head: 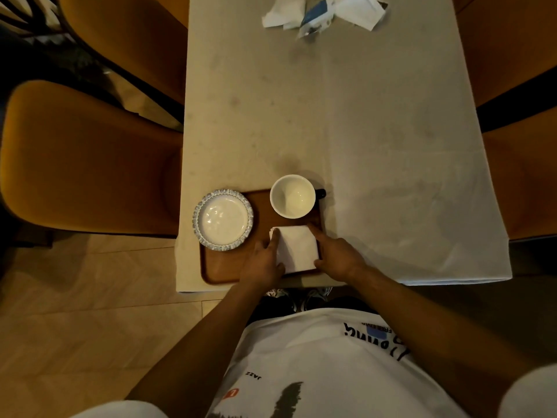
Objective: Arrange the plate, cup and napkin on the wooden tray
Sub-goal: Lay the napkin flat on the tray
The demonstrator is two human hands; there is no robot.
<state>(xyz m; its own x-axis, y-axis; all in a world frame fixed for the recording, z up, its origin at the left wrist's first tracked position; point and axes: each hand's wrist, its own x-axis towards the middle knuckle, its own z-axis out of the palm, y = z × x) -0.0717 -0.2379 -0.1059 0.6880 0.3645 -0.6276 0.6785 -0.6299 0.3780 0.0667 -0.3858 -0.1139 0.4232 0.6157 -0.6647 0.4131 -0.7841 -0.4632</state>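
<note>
Two bare hands rest on a folded white napkin (297, 248) that lies at the near right corner of a wooden tray (224, 267). The left hand (265, 262) lies along the napkin's left edge, fingers pressed together and flat, its fingertips reaching the napkin's far left corner. The right hand (337, 257) lies along the right edge, index finger stretched out toward the far right corner, thumb touching the near right corner. Neither hand pinches or lifts the napkin; both press flat against its sides, so it sits framed between them.

The tray sits at the near left corner of the table (376, 146), which is covered with a pale cloth. A white cup (292, 196) stands upright and empty at the tray's far right corner, just beyond the napkin, its dark handle pointing right past the tray's edge. A white plate (223, 220) with a patterned blue-grey rim rests on the tray's far left corner, overhanging the left edge a little. Plate and cup stand near each other but apart.

At the far edge of the table lies a heap of crumpled white paper (325, 12) with something blue in it. Orange chairs (90, 158) stand along the table's left and right sides. The person wears a white printed shirt (331, 372).
</note>
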